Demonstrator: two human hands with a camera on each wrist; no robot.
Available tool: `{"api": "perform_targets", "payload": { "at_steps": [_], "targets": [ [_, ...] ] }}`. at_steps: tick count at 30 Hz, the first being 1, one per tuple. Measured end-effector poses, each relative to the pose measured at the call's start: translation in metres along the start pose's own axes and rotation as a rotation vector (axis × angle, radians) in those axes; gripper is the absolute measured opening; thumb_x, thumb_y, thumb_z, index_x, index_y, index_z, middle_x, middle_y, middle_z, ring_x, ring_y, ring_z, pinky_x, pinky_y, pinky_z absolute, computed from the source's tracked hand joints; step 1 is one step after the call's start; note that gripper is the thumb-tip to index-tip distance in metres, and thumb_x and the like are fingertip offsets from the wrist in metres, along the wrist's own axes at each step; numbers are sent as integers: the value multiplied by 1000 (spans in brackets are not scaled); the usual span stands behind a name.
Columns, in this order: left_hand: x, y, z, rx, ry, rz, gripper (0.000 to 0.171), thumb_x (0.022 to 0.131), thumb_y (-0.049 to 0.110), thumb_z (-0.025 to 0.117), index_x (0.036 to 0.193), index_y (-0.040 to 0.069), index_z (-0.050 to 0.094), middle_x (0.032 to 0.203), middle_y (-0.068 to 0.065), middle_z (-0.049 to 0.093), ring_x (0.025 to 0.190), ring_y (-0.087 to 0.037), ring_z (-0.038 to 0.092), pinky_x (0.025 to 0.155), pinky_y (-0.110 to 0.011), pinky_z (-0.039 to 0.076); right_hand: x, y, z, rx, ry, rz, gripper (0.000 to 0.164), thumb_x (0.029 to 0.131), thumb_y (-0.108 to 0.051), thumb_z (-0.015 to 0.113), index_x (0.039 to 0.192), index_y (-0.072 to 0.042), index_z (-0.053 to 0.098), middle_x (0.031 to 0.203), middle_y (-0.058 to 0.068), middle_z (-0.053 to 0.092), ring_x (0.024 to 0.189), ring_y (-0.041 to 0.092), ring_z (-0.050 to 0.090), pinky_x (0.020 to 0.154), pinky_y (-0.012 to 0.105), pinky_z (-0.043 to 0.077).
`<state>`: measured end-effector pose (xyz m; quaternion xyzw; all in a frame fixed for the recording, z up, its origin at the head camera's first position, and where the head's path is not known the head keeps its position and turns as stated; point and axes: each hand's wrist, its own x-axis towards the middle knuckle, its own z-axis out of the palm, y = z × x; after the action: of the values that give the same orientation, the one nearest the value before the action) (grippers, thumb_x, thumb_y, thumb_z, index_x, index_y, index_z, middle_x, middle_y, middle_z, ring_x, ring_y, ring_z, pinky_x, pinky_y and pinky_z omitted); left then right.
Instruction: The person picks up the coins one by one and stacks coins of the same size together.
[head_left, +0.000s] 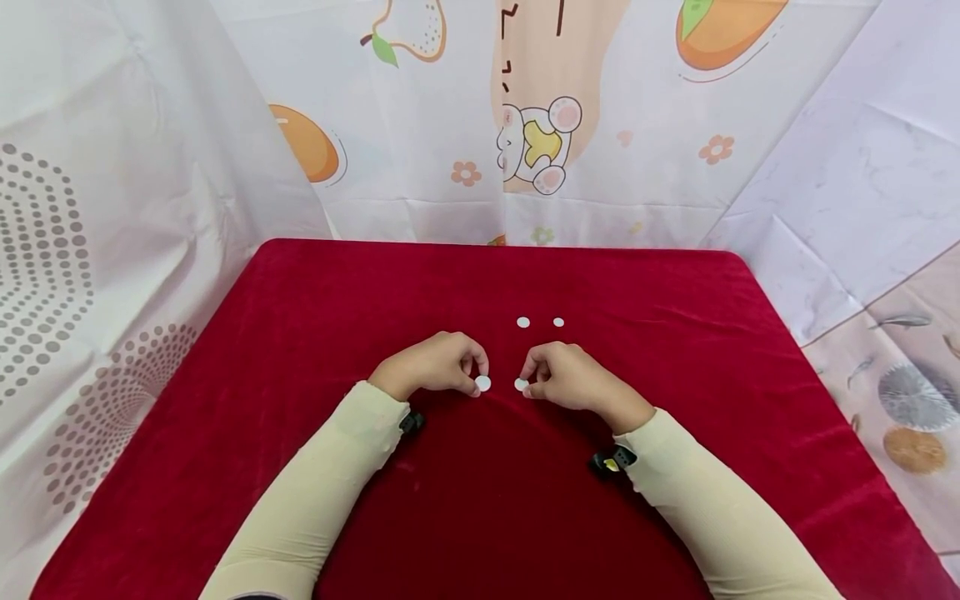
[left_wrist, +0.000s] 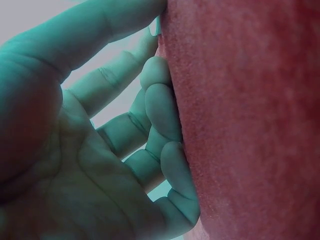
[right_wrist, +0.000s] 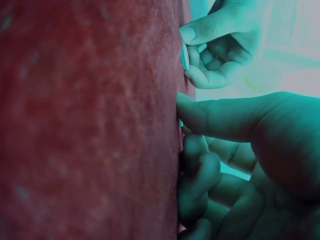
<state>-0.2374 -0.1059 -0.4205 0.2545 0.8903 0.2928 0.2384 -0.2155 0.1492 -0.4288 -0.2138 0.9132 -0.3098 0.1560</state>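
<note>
Left hand pinches white disc; right hand opposite pinches second disc. Loose discs beyond right hand. Possible fault: thin edge slipping, pinch too light.

No readable text or numbers

Four white discs, two hands

A white disc is pinched by the left hand, a second disc by the right hand; beyond, a third disc and a fourth disc are laid on the red-covered tabletop.
</note>
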Motion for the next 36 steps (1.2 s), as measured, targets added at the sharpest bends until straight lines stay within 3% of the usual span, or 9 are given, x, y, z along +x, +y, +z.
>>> {"api": "perform_targets", "payload": {
  "at_steps": [20, 36],
  "targets": [
    [-1, -1, -2, 6, -9, 13, 19, 84, 19, 87, 97, 20, 73, 77, -3, 64, 68, -16, 57, 65, -30, 49, -2, -1, -3, 21, -28, 0, 11, 88, -15, 83, 93, -17, 73, 68, -2, 64, 60, 12, 56, 61, 30, 49],
    [-1, 2, -5, 61, 8, -21, 39, 77, 22, 93, 104, 13, 67, 85, -1, 63, 74, -16, 58, 72, -31, 51, 1, 1, -3, 19, -30, -15, 13, 86, -15, 84, 92, -17, 73, 68, -3, 65, 61, 12, 57, 62, 30, 50]
  ]
}}
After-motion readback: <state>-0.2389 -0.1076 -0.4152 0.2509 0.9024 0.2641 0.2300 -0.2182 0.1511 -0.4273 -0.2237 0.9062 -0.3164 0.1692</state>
